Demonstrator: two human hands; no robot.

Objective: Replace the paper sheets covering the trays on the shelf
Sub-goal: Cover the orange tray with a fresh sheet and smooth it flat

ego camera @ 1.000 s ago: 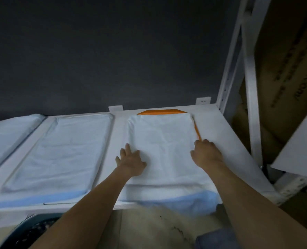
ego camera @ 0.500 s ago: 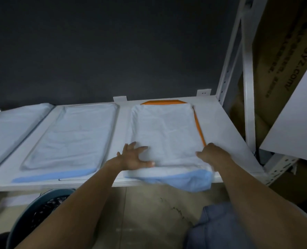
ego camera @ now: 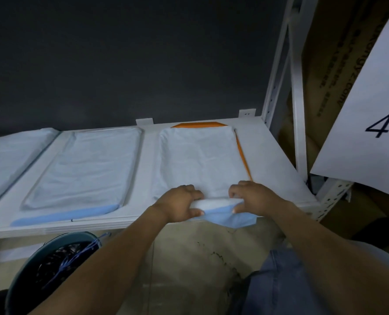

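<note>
White metal shelf (ego camera: 148, 160), viewed from the head camera. At far left, a pale paper sheet (ego camera: 11, 151) covers a tray at the frame edge. Below the shelf stands a dark round bin (ego camera: 59, 237) holding blue cords. Next, a second pale sheet with a blue near border (ego camera: 84, 169) lies flat over its tray. Right of centre, the left hand (ego camera: 180, 204) closes its grip on the near edge of a white paper sheet with a blue underside (ego camera: 198, 160), fingers curled on top and thumb beneath. This sheet lies over an orange plastic tray (ego camera: 198, 125), which shows at the far and right rims. The right hand (ego camera: 252, 198) pinches the same edge just beside the left, its grip likewise closed on the paper. The blue underside hangs over the shelf front. Further right stand a white perforated upright (ego camera: 277, 76), a brown cardboard box (ego camera: 325, 64) and a white sign marked "4-" (ego camera: 366, 110).
</note>
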